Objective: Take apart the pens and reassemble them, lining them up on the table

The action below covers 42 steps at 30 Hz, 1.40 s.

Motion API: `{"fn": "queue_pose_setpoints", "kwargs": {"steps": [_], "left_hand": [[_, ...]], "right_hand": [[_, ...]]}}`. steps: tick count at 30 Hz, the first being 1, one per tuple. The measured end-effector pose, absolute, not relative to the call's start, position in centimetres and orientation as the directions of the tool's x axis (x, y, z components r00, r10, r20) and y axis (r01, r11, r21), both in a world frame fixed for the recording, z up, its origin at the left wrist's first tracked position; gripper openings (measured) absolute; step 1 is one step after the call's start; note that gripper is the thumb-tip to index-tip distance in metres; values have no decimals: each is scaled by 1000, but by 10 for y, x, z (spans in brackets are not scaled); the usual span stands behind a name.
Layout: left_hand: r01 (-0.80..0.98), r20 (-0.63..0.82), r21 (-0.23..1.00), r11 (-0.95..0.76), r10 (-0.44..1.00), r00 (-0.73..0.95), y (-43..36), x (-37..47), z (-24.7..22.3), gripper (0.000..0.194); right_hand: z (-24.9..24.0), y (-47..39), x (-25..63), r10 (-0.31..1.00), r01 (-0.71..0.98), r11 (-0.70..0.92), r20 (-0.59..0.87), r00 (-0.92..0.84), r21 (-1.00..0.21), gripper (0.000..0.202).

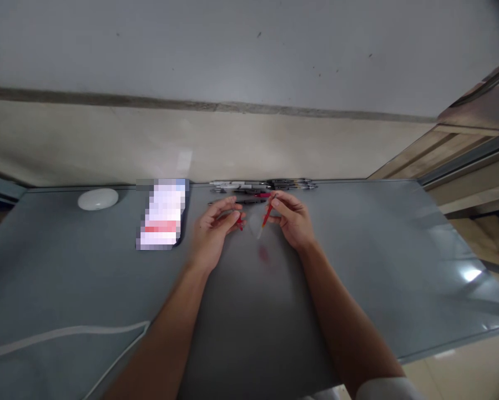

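My left hand (216, 225) pinches a small red piece (240, 223), maybe a pen part, between thumb and fingers. In the fingers of my right hand (291, 219) is a slim red pen refill (267, 214), slanting down to the left with a yellowish lower section and a pale end. The two held pieces are apart. Just behind my hands lies a dark pen (255, 201). A pink-red pen piece (262, 195) shows beyond the right fingers, partly hidden by them. Below the refill the tabletop has a reddish smudge (264, 254).
White pens (236, 185) and dark pens (295, 183) lie in rows along the table's back edge, against the wall. Left of my hands are a phone (161, 214) with a lit screen and a white rounded case (98, 199). A white cable (66, 333) crosses the front left.
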<state>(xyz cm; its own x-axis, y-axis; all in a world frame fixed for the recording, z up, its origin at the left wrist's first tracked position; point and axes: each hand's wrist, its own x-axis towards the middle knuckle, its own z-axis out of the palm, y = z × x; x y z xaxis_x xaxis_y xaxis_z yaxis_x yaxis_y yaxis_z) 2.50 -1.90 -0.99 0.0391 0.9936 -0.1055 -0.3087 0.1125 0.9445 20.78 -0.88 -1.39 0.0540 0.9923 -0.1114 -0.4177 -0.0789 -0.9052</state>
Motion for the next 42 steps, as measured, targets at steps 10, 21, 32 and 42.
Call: {"fn": "queue_pose_setpoints", "kwargs": {"steps": [10,21,32,42], "left_hand": [[-271,-100,955,120,991,89,-19,24,-10,36],[-309,-120,940,143,988,94,-18,25,-12,38],[-312,-30,946,88,982,186,-21,26,-12,38],[-16,98,995,-97,965,242,-25,25,-7,36]], "right_hand": [[-15,-9,208,993,-433,-79,-110,48,-898,22],[-16,-10,209,995,-484,-72,-93,20,-872,19],[-14,-18,204,997,-504,-66,-82,10,-861,22],[5,-20,195,973,-594,122,-21,228,-796,22]]}}
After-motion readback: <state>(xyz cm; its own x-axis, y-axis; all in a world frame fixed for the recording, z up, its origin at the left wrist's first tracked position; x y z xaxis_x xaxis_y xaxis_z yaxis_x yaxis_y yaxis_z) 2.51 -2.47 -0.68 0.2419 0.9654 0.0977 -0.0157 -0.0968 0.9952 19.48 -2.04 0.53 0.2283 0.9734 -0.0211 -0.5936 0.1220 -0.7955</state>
